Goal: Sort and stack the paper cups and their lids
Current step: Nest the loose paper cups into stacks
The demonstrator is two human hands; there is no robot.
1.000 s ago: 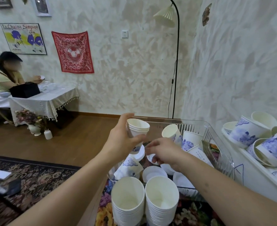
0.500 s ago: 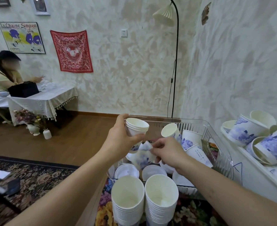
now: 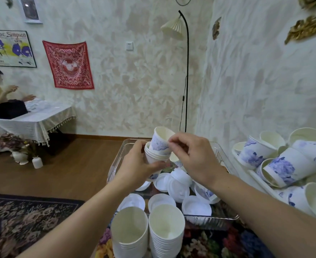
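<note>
Maybe halfway: two tall stacks [image 3: 148, 233] stand done at the near edge, left hand [image 3: 136, 168] grips a small stack [image 3: 156, 157] while right hand [image 3: 188, 157] pinches a blue-flowered cup [image 3: 161, 140] into it, but loose lids [image 3: 177, 185] in the clear tray [image 3: 226, 161] and jumbled cups [image 3: 283, 164] on the right still need sorting.
</note>
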